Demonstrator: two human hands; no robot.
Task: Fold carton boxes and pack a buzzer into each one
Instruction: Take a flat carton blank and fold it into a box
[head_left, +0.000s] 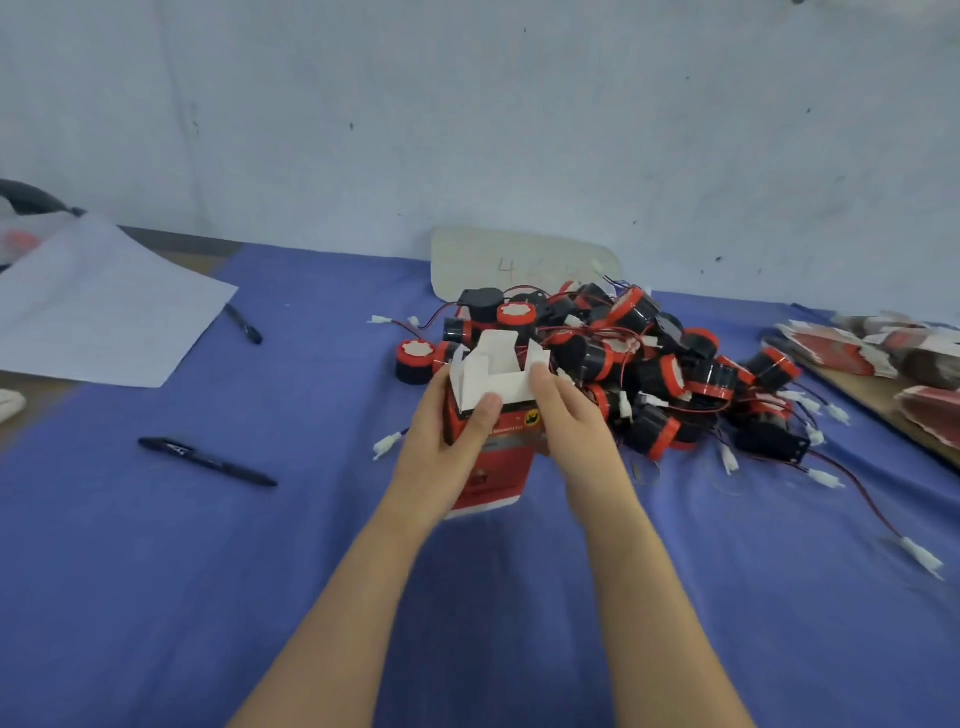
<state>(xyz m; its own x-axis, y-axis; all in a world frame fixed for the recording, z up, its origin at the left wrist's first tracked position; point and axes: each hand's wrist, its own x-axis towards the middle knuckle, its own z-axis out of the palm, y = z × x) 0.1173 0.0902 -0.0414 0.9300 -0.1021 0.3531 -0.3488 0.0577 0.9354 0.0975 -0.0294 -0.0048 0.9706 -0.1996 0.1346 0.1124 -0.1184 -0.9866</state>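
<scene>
A red carton box (501, 457) with white inner flaps standing open at its top is held upright over the blue cloth at the centre. My left hand (447, 441) grips its left side, thumb across the front. My right hand (571, 415) holds the right side, thumb by the top flap. Behind and to the right lies a heap of black-and-red buzzers (649, 364) with red wires and white plugs. One buzzer (414, 359) stands alone left of the heap.
Two black pens (208, 461) (243, 324) lie on the blue tablecloth (208, 571) at left, beside a white paper sheet (104, 306). Flat red cartons (852, 348) are stacked on a board at the right edge. A cardboard piece (519, 260) leans on the wall.
</scene>
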